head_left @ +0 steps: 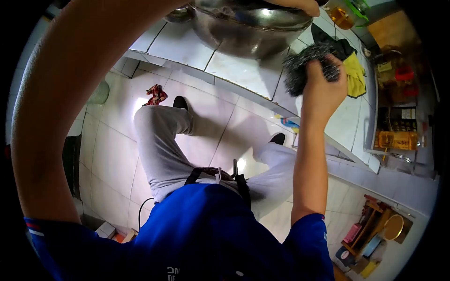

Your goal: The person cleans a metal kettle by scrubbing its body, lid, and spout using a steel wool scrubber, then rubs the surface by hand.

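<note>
A large shiny metal pot (pixel 248 35) sits on the white tiled counter at the top. My left arm reaches up and over, and my left hand (pixel 302 5) grips the pot's upper right rim; only part of its fingers shows, and the rest is cut off by the frame. To the right of the pot, my right hand (pixel 326 84) is closed around a dark, wiry scouring pad (pixel 300 68), held over the counter. Just behind this hand lie a yellow cloth (pixel 356 77) and a black cloth (pixel 323 36).
The tiled counter edge (pixel 225 83) runs diagonally ahead of my legs. A shelf with bottles and jars (pixel 397 140) is on the right, with a wooden rack (pixel 363 225) below. A red patterned cloth (pixel 156 95) lies on the floor. A green-handled container (pixel 341 18) stands top right.
</note>
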The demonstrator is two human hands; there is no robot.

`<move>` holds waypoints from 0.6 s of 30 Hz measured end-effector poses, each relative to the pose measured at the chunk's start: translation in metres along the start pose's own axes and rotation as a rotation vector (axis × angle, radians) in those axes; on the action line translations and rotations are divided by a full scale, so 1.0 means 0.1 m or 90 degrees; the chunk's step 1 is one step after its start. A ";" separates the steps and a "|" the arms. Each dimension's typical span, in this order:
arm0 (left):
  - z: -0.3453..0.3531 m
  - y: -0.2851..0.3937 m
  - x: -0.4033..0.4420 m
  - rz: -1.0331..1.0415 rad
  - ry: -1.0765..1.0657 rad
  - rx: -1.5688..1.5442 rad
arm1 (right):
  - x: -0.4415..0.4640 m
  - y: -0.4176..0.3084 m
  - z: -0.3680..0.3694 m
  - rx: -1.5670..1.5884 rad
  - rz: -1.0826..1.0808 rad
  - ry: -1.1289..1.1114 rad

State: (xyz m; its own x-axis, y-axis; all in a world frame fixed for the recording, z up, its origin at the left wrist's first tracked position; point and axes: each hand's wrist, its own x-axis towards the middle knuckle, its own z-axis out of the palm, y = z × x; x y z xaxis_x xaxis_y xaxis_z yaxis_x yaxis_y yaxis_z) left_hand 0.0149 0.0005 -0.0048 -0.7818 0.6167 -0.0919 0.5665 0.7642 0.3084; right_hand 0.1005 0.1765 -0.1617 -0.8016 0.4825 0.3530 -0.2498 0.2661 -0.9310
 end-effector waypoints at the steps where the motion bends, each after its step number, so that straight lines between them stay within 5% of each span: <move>1: 0.04 0.02 0.03 -0.030 0.015 -0.003 | -0.15 -0.01 0.03 0.007 0.022 -0.035; 3: 0.11 0.06 0.10 -0.091 0.046 -0.010 | -0.35 0.03 0.10 -0.243 -0.114 -0.133; 10: 0.13 0.02 0.13 -0.039 0.039 0.008 | -0.18 0.06 0.36 -0.549 -0.037 -0.339; 16: 0.10 -0.07 0.10 -0.025 0.050 -0.027 | 0.20 0.07 -0.01 -0.566 -0.010 -0.168; 18: 0.10 -0.10 0.20 -0.006 0.055 -0.023 | -0.08 0.02 0.10 -0.473 -0.103 -0.189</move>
State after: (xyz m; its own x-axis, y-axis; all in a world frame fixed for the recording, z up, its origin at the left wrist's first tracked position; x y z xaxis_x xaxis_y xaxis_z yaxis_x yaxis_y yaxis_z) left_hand -0.0032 0.0071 -0.0195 -0.8077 0.5894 -0.0142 0.5499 0.7618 0.3426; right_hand 0.1007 0.1647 -0.1678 -0.9231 0.1780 0.3410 -0.0319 0.8480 -0.5291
